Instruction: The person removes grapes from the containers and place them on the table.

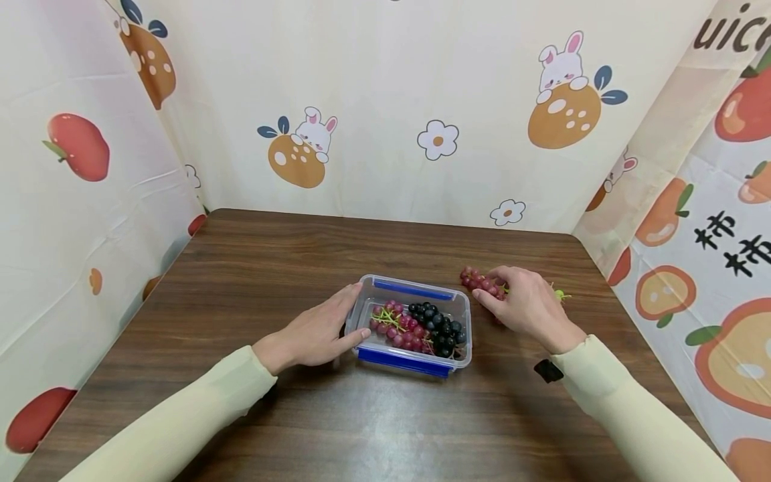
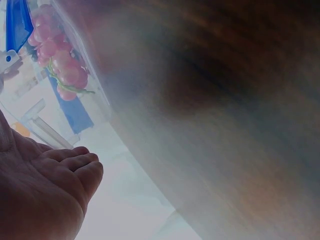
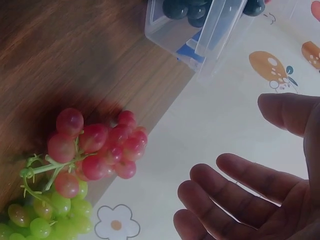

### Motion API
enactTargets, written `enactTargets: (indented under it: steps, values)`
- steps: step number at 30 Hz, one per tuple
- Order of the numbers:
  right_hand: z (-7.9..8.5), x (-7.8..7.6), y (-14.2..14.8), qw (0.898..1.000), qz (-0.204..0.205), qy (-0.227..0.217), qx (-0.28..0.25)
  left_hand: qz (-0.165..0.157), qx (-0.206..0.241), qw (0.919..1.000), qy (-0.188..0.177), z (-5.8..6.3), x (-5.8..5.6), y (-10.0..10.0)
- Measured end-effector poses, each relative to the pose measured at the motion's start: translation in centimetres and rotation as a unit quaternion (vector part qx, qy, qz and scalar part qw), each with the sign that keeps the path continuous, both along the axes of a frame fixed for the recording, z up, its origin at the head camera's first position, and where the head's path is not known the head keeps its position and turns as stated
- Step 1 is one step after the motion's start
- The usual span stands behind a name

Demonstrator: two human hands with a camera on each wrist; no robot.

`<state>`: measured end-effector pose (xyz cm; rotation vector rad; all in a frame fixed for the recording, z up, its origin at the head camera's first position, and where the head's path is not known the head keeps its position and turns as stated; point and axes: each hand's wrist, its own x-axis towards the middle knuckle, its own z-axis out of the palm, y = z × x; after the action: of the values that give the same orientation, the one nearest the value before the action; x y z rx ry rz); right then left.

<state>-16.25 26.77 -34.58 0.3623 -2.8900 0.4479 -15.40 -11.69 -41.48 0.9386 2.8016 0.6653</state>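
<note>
A clear plastic food container point(image 1: 469, 335) with blue side clips stands lidless on the table. Inside it lie a bunch of red grapes point(image 1: 402, 329) with green stems and a bunch of black grapes point(image 1: 442, 326). My left hand point(image 1: 313, 333) rests against its left side, fingers straight, thumb over the near left corner. To the right, my right hand point(image 1: 530, 304) hovers over another bunch of red grapes point(image 3: 97, 152), its fingers relaxed and apart with nothing held, as the right wrist view shows. Green grapes point(image 3: 62, 215) lie beside that bunch, mostly hidden behind the hand in the head view.
The dark wooden table point(image 1: 289, 248) is bounded by a printed curtain point(image 1: 385, 87) at the back and by fabric point(image 1: 717, 234) along the right side. More printed fabric point(image 1: 72, 234) hangs on the left.
</note>
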Motion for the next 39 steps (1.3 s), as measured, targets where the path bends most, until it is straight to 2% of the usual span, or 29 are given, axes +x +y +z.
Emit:
enactTargets:
  steps: [29, 39]
  values:
    - [0.1, 1.0, -2.4, 0.999, 0.037, -0.026, -0.020, 0.000, -0.004, 1.0000, 0.002, 0.0, 0.0, 0.0]
    - [-0.3, 1.2, -3.4, 0.997, 0.068, -0.029, -0.018, -0.004, 0.003, 1.0000, 0.002, -0.2, -0.1, 0.0]
